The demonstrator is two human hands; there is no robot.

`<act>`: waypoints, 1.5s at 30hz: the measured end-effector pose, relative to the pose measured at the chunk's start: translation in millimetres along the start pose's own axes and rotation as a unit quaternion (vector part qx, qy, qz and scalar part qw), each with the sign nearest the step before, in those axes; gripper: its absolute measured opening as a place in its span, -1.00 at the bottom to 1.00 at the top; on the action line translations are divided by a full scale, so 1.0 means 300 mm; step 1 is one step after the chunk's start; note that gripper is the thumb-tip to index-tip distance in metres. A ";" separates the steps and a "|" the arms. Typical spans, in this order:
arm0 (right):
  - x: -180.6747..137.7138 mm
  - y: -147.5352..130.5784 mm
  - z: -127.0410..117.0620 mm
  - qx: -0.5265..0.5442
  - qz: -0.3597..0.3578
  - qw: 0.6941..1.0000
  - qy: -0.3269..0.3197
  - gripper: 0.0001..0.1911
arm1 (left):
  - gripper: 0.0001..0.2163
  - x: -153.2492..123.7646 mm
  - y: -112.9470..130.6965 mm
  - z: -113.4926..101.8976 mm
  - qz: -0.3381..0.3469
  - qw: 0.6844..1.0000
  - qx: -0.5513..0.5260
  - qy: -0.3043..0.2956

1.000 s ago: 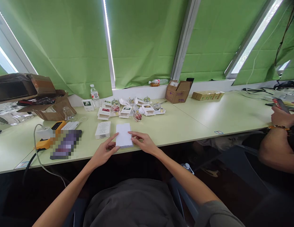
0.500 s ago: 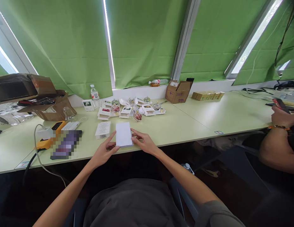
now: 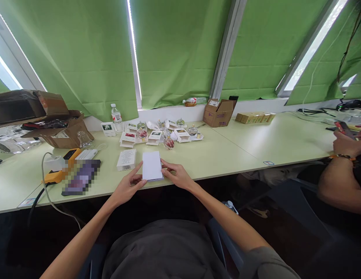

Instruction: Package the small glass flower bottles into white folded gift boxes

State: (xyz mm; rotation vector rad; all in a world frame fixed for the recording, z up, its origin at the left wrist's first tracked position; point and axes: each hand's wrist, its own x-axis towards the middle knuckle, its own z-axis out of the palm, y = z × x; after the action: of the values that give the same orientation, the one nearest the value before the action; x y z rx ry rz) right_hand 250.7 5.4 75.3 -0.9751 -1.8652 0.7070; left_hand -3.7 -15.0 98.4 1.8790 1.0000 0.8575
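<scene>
A flat white box [image 3: 151,165] lies near the front edge of the pale green table [image 3: 227,151]. My left hand [image 3: 128,186] touches its left side, with the forefinger stretched along the edge and the other fingers curled. My right hand [image 3: 177,175] rests against its right side, fingertips on the edge. Both hands press the box between them without lifting it. A second white box with a barcode [image 3: 126,159] lies just to the left.
Several small boxes and glass ornaments [image 3: 157,133] crowd the table's far side, beside a water bottle [image 3: 116,117]. Cardboard boxes [image 3: 64,131] [image 3: 219,112] stand left and right. A yellow device [image 3: 62,166] with a cable lies at left. Another person's hand with a phone [image 3: 344,141] is at right.
The white box has turned slightly and straightened between my hands; my left forefinger now lies along its left edge. Little else has moved.
</scene>
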 end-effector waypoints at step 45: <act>-0.008 -0.050 0.002 0.067 0.019 0.997 -0.019 0.00 | -0.44 0.010 -0.022 0.011 0.039 0.999 -0.009 0.020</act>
State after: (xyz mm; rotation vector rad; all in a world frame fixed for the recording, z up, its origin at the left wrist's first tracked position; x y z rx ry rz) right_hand 245.7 -4.5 85.6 -0.9183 -1.8110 0.8688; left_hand -1.8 -11.1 91.9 1.9023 0.9450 0.9514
